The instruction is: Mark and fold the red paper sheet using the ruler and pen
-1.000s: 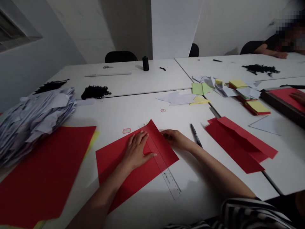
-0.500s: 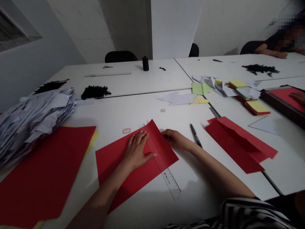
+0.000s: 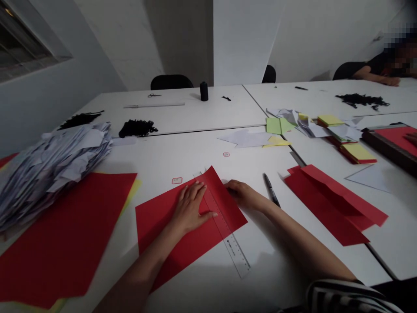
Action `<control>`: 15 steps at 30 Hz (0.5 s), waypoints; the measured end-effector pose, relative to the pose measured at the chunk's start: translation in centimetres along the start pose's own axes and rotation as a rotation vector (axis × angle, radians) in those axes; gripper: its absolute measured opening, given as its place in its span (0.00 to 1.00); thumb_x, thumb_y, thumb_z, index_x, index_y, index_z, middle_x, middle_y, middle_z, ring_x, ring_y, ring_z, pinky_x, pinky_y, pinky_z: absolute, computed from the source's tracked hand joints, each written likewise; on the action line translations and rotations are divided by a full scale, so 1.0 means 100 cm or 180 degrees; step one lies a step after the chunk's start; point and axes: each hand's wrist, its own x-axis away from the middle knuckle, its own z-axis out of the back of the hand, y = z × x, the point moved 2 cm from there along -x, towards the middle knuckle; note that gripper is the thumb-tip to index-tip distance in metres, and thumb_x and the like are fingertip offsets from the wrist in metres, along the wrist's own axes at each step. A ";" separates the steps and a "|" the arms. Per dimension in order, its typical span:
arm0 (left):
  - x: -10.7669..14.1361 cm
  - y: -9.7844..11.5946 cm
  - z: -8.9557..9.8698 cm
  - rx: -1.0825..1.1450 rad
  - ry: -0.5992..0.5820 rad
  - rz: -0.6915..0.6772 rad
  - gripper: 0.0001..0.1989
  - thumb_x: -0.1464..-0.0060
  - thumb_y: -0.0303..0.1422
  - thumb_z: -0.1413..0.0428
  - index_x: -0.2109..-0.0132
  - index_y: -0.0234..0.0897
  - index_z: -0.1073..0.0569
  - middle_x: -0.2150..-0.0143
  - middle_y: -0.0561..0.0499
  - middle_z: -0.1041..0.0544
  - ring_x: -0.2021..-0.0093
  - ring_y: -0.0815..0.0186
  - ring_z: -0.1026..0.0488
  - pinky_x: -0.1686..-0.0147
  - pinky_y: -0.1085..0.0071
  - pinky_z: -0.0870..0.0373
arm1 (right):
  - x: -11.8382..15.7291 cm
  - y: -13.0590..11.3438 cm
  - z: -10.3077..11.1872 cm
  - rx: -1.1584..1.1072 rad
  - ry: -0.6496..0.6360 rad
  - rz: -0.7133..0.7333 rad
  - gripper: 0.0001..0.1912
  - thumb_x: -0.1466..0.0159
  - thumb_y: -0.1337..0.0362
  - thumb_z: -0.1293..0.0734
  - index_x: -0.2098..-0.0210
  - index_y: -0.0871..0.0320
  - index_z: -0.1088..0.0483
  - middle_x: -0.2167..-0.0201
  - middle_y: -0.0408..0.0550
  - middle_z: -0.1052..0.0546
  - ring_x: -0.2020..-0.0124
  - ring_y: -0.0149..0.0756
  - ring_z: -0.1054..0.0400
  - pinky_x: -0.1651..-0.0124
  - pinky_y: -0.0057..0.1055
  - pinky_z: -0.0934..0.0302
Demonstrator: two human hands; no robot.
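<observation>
Resting L hand point(image 3: 189, 209) on red ppr point(image 3: 154, 219), wht tbl point(image 3: 156, 158), dim rm point(image 3: 244, 43).

A craft workroom: white tables point(image 3: 192, 152), paper heap point(image 3: 68, 161), thread spool point(image 3: 203, 92).

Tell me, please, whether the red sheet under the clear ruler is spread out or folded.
Spread out, not fully flat: the red sheet lies open beneath the ruler, and its edge curves up beside the right hand.

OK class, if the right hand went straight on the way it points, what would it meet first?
Probably the red sheet under the left hand; the right hand is at its edge and may be touching it, though depth is unclear.
</observation>
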 end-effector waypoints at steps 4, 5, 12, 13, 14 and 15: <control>0.001 0.000 0.000 -0.0020 0.0025 -0.0003 0.42 0.48 0.59 0.50 0.33 0.43 0.49 0.33 0.43 0.43 0.33 0.52 0.50 0.35 0.51 0.59 | 0.000 0.001 -0.001 0.0062 0.0007 -0.0029 0.17 0.40 0.73 0.38 0.53 0.55 0.28 0.55 0.49 0.26 0.56 0.38 0.30 0.53 0.35 0.36; 0.001 0.000 0.000 -0.0022 0.0032 -0.0005 0.42 0.48 0.59 0.50 0.33 0.43 0.49 0.33 0.44 0.43 0.33 0.51 0.49 0.35 0.52 0.59 | 0.000 0.001 -0.001 0.0060 0.0009 -0.0045 0.17 0.40 0.73 0.38 0.53 0.55 0.28 0.55 0.49 0.26 0.56 0.38 0.30 0.52 0.35 0.36; 0.001 -0.001 -0.001 -0.0014 0.0053 -0.0024 0.43 0.49 0.60 0.50 0.33 0.44 0.49 0.33 0.44 0.42 0.33 0.51 0.49 0.35 0.52 0.59 | 0.002 -0.003 -0.004 0.0505 0.0106 0.0234 0.19 0.38 0.72 0.39 0.49 0.55 0.29 0.55 0.51 0.27 0.56 0.38 0.32 0.52 0.35 0.36; 0.001 -0.001 -0.001 -0.0015 0.0052 -0.0026 0.43 0.49 0.60 0.50 0.33 0.43 0.49 0.33 0.44 0.42 0.33 0.52 0.49 0.35 0.52 0.60 | 0.002 -0.003 -0.005 0.0672 0.0145 0.0268 0.19 0.38 0.72 0.39 0.49 0.55 0.29 0.53 0.53 0.28 0.53 0.40 0.34 0.51 0.37 0.37; 0.001 -0.001 -0.001 -0.0016 0.0053 -0.0024 0.43 0.49 0.60 0.50 0.33 0.43 0.49 0.33 0.44 0.42 0.33 0.52 0.49 0.34 0.52 0.60 | 0.002 -0.002 -0.007 0.0839 0.0183 0.0281 0.20 0.38 0.71 0.38 0.48 0.54 0.29 0.51 0.54 0.28 0.50 0.43 0.36 0.49 0.40 0.39; 0.001 -0.001 -0.001 -0.0016 0.0046 -0.0019 0.43 0.49 0.60 0.50 0.33 0.43 0.48 0.33 0.44 0.42 0.33 0.52 0.49 0.34 0.52 0.60 | 0.002 -0.001 -0.010 0.1002 0.0206 0.0277 0.21 0.38 0.70 0.38 0.46 0.54 0.30 0.47 0.55 0.30 0.47 0.47 0.39 0.47 0.43 0.41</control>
